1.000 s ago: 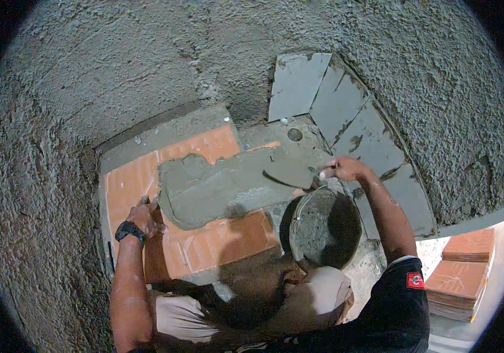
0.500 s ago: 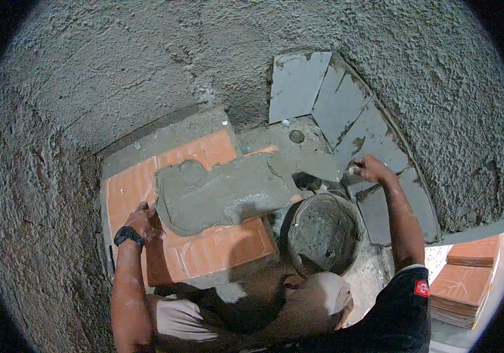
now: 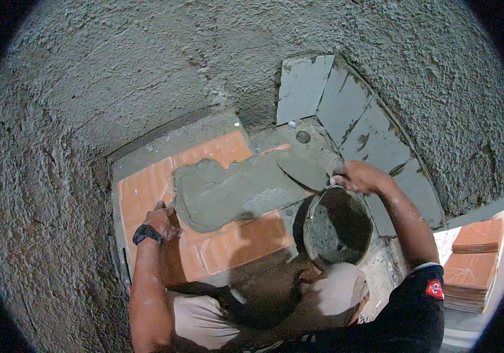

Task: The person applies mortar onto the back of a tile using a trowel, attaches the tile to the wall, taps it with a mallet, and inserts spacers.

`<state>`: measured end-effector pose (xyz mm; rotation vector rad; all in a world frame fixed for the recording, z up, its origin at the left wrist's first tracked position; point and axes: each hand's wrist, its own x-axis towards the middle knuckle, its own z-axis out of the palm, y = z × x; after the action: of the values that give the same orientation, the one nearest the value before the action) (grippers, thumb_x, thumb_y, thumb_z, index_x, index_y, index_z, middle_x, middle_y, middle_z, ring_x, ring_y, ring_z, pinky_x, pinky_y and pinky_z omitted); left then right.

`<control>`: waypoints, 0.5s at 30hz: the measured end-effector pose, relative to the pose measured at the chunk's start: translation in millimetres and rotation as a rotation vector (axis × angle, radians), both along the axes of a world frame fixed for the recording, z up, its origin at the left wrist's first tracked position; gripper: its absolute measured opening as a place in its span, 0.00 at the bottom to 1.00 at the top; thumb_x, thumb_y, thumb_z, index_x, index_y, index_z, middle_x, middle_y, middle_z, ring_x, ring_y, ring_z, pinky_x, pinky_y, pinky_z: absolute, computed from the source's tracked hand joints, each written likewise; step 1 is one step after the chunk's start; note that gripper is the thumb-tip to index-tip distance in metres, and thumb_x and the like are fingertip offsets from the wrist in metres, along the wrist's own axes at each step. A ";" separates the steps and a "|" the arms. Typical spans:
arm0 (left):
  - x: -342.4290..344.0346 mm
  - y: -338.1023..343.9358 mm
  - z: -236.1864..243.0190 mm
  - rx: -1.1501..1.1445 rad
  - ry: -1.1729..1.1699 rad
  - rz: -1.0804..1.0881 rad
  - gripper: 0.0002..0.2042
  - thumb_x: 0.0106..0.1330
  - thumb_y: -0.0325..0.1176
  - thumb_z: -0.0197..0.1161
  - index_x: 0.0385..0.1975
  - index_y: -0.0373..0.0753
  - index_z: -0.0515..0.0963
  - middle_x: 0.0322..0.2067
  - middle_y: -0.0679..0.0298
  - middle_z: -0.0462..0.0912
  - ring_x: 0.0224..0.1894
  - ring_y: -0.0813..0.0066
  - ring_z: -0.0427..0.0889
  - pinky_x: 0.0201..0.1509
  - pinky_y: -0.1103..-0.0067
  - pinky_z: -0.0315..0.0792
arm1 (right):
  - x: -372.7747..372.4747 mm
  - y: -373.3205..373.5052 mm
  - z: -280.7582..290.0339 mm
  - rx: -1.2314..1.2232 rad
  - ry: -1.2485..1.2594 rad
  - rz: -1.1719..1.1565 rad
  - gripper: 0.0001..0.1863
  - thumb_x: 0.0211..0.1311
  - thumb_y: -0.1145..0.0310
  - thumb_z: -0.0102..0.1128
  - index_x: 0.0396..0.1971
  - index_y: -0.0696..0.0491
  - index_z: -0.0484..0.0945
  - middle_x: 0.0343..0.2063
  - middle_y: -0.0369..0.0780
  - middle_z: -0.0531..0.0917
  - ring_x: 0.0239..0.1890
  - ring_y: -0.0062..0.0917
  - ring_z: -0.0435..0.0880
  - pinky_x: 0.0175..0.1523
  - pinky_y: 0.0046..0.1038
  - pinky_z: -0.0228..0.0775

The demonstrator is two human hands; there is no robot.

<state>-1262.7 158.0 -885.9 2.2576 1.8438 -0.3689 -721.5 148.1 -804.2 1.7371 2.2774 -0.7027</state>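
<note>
My right hand [image 3: 356,176] is closed around the handle of a trowel. Its broad grey blade [image 3: 309,169] lies low over the right end of a thick layer of wet mortar [image 3: 234,191]. That mortar covers the middle of the ribbed orange back of a tile [image 3: 252,241], lying face down. My left hand [image 3: 162,222], a dark watch on its wrist, rests on the orange tile back with fingers extended, beside the mortar's left edge. Just below my right hand stands a round bucket [image 3: 322,226] with grey mortar inside, its right part in shadow.
Grey tiles [image 3: 375,138] smeared with mortar run in a row along the right wall. Rough plastered wall [image 3: 146,76] surrounds the corner. Stacks of orange-backed tiles [image 3: 469,265] stand at the far right. My knees [image 3: 334,291] are close to the bucket.
My right hand has brought the trowel left and slightly down, over the mortar's right end. My left hand keeps its place on the tile. The whole view has shifted a little.
</note>
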 end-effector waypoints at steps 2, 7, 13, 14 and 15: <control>11.5 -0.6 14.2 -0.063 -0.024 -0.009 0.33 0.43 0.41 0.77 0.50 0.36 0.72 0.45 0.53 0.76 0.42 0.51 0.81 0.51 0.62 0.76 | 1.3 -26.3 0.2 0.029 0.077 0.018 0.20 0.66 0.55 0.51 0.35 0.60 0.76 0.27 0.55 0.80 0.33 0.51 0.80 0.40 0.47 0.71; 23.1 -3.2 35.7 -0.151 -0.012 0.106 0.29 0.43 0.38 0.75 0.48 0.40 0.75 0.50 0.50 0.73 0.52 0.46 0.76 0.56 0.62 0.73 | 13.1 -82.1 -5.6 0.135 -0.162 -0.146 0.19 0.65 0.53 0.51 0.36 0.57 0.75 0.28 0.55 0.79 0.35 0.54 0.79 0.39 0.49 0.70; 8.5 -0.6 24.0 -0.141 -0.018 0.025 0.29 0.46 0.38 0.71 0.52 0.41 0.74 0.51 0.49 0.71 0.53 0.44 0.74 0.56 0.60 0.72 | -24.5 -129.5 -12.9 0.164 0.009 -0.127 0.16 0.66 0.57 0.53 0.41 0.55 0.76 0.32 0.54 0.81 0.38 0.54 0.79 0.43 0.47 0.70; 7.7 0.5 21.7 -0.160 -0.048 0.040 0.28 0.47 0.38 0.70 0.52 0.42 0.74 0.52 0.48 0.71 0.53 0.43 0.74 0.57 0.60 0.72 | -34.7 -130.4 -10.7 0.191 0.071 -0.271 0.16 0.66 0.57 0.52 0.43 0.55 0.76 0.32 0.54 0.81 0.38 0.54 0.79 0.43 0.46 0.70; 7.1 0.0 20.3 -0.161 -0.098 0.040 0.28 0.48 0.38 0.69 0.52 0.42 0.74 0.52 0.47 0.72 0.54 0.42 0.74 0.57 0.59 0.72 | -45.7 -128.5 -8.6 0.219 0.136 -0.417 0.16 0.67 0.58 0.52 0.44 0.55 0.76 0.32 0.54 0.81 0.38 0.53 0.79 0.43 0.45 0.70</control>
<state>-1255.6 158.1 -865.6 2.0916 1.7415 -0.3792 -767.2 19.6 -812.8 2.3770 2.1619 -0.6791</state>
